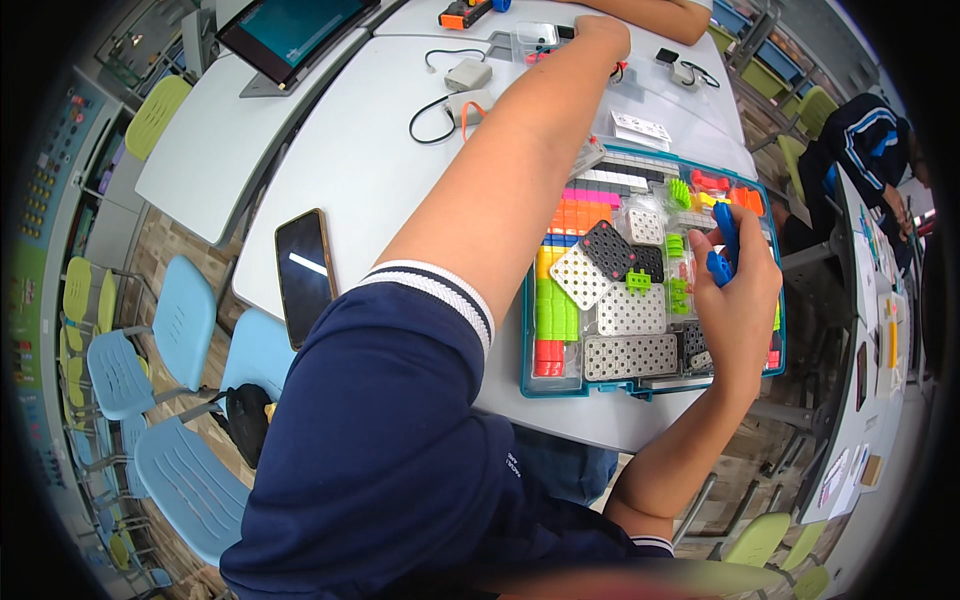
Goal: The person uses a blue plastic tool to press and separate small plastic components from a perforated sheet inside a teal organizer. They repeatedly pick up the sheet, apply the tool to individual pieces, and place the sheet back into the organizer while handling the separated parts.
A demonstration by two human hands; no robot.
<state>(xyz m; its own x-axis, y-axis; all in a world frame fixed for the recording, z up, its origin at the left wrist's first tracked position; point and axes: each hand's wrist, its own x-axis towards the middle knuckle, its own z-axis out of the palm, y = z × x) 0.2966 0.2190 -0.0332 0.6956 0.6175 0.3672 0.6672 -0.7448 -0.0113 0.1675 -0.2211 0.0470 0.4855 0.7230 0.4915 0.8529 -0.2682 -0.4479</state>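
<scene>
My left arm stretches across the table to the far side, where my left hand [606, 38] is beside a clear plastic box [535, 38] with small parts. Its fingers are mostly hidden, so what they hold does not show. Over the right side of an open teal-edged parts case [527, 345], my right hand [740, 285] grips a blue two-pronged plastic piece [728, 238] between thumb and fingers. Inside the case lie white perforated plates [632, 310], a dark grey plate [607, 248], a green connector [638, 281] and rows of coloured blocks [557, 310].
A phone [305, 270] lies at the table's left edge. Grey modules with cables [468, 75], a white printed sheet [640, 130] and an orange-black model [466, 14] sit farther back. Another person's forearm [655, 14] rests at the far edge. Blue chairs [185, 320] stand left.
</scene>
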